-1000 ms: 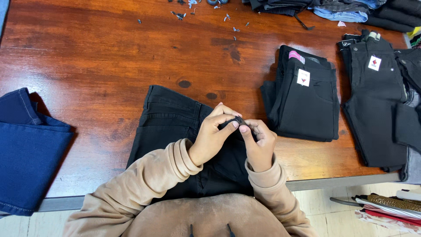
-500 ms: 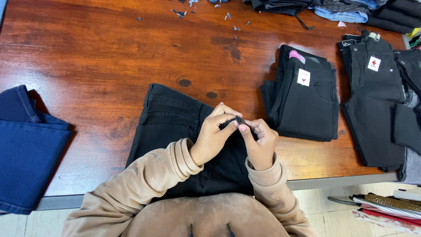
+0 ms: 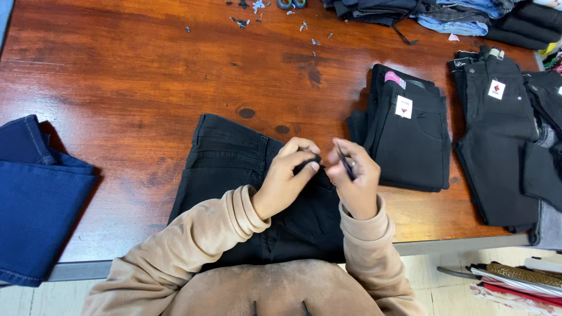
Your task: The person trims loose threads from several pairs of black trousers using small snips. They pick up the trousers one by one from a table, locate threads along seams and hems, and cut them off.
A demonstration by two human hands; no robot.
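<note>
Head view. Black jeans (image 3: 234, 175) lie flat on the red-brown wooden table (image 3: 117, 76), directly in front of the person, the lower part hanging over the near table edge towards the lap. Fabric is plain dark black; stitched seams and a waistband line show at the far end.

Left hand (image 3: 287, 178): fingers curled, thumb and forefinger pinched narrow on a small fold of the black fabric. Right hand (image 3: 354, 181): fingers closed around a thin dark tool (image 3: 345, 162), its tip pointing up and away from the pinched spot. Kind of tool cannot be told; it is too small and partly covered by the fingers. The two hands are just beside each other, over the jeans. Both sleeves are tan.

Labels: folded black jeans (image 3: 410, 129) to the right carry a white rectangular tag (image 3: 403, 106) with a red mark, and a pink strip label (image 3: 395, 79) at the top. A further black pair (image 3: 497, 134) has a white square tag (image 3: 496, 89) with a red mark.

Cut off or unclear: dark blue jeans (image 3: 35, 193) run off the left edge. A clothing pile (image 3: 410, 11) is cropped at the top. Small scraps (image 3: 246, 17) on the far table are too small to identify.
</note>
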